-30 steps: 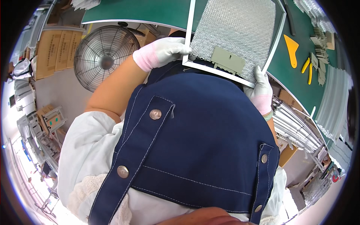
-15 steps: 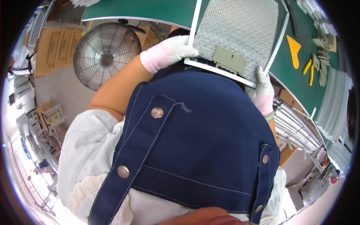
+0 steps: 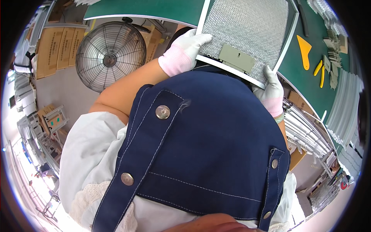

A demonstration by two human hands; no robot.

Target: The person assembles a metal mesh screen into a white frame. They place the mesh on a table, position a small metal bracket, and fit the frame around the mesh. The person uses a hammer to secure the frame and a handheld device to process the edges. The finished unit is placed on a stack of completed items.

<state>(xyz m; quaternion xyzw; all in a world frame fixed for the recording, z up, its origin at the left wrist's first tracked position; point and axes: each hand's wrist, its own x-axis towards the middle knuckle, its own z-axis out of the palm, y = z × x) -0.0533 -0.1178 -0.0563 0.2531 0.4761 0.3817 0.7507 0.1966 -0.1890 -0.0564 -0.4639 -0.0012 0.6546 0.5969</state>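
Observation:
A white rectangular frame (image 3: pixel 289 38) surrounds a silvery mesh panel (image 3: pixel 247 27) at the table's near edge. An olive-grey plastic clip piece (image 3: pixel 236 58) lies on the mesh against the frame's near bar. My left hand (image 3: pixel 189 45), in a white glove with a pink cuff, grips the frame's near left corner, thumb over the mesh. At the near right corner my gloved right hand (image 3: pixel 270 91) closes round the frame, its thumb on top and the other fingers hidden underneath.
On the green table (image 3: pixel 162 8) to the right lie a yellow scraper (image 3: pixel 304 52), yellow-handled pliers (image 3: pixel 320 73) and several grey-green plastic pieces (image 3: pixel 335 62). Pale strips (image 3: pixel 344 110) are stacked farther right. A floor fan (image 3: pixel 111 58) and cardboard boxes (image 3: pixel 48 54) stand left.
My left hand has slid up and right along the frame's left side, its thumb now farther over the mesh. The plastic piece sits lower against the near bar. My right hand keeps its place.

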